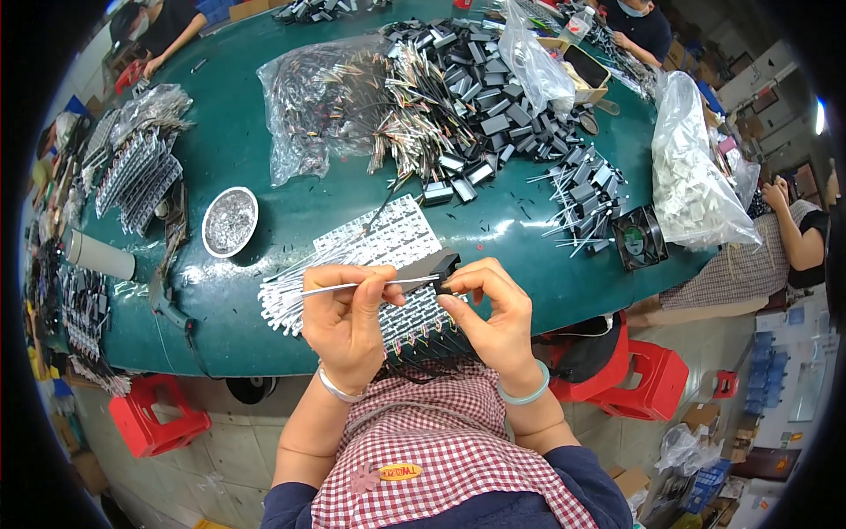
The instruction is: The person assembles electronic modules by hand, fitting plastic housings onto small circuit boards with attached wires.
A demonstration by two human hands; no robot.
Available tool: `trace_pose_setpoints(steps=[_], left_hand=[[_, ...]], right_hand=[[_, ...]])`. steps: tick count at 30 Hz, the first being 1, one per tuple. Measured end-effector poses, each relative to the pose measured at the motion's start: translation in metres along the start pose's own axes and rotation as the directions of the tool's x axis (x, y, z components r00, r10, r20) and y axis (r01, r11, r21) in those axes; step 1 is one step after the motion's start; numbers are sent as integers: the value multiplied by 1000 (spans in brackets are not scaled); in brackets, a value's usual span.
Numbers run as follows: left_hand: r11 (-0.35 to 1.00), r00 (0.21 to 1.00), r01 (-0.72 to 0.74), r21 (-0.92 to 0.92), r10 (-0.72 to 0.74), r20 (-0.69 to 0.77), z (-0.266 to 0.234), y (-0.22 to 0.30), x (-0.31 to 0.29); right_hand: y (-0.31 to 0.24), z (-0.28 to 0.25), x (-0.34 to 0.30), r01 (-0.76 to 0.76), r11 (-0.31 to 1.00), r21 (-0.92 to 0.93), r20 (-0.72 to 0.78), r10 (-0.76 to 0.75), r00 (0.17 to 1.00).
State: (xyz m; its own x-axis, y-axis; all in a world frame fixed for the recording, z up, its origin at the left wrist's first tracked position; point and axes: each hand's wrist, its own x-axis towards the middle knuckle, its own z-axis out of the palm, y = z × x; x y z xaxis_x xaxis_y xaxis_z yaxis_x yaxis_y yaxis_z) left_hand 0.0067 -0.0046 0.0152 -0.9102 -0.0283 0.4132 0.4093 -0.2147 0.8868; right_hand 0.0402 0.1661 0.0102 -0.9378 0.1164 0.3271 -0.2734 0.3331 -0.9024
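My left hand [348, 319] pinches a thin white stick [409, 280] between thumb and fingers. It points right, its tip meeting a small black plastic housing [446, 267]. Thumb and fingers of my right hand [493, 309] are closed on that housing; whether the tip is inside it, I cannot tell. Beneath both hands lie white patterned panels [407, 222], partly covered by my fingers. Several loose white sticks [280, 300] fan out beside my left hand. Thin wires [432, 344] run from the panels' near edge toward my apron.
Ahead are heaped black housings [493, 88], wire bundles [414, 115] and a clear bag [295, 97]. Housings with white sticks [582, 198], a fan [639, 238] and a bag of white parts [692, 185] are right. A bowl [207, 231] stands left. Other people sit around the table.
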Motion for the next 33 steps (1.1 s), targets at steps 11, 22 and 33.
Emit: trace_pose_setpoints(steps=[11, 22, 33], left_hand=[[998, 998, -57, -28, 57, 10, 0, -1, -3], [1000, 997, 24, 13, -23, -80, 3, 1, 0], [988, 988, -150, 33, 148, 51, 4, -17, -23]], right_hand=[[-1, 0, -2, 2, 1000, -29, -5, -2, 1000], [-5, -2, -4, 31, 999, -36, 3, -31, 1000], [-15, 1, -5, 132, 984, -122, -47, -138, 989]])
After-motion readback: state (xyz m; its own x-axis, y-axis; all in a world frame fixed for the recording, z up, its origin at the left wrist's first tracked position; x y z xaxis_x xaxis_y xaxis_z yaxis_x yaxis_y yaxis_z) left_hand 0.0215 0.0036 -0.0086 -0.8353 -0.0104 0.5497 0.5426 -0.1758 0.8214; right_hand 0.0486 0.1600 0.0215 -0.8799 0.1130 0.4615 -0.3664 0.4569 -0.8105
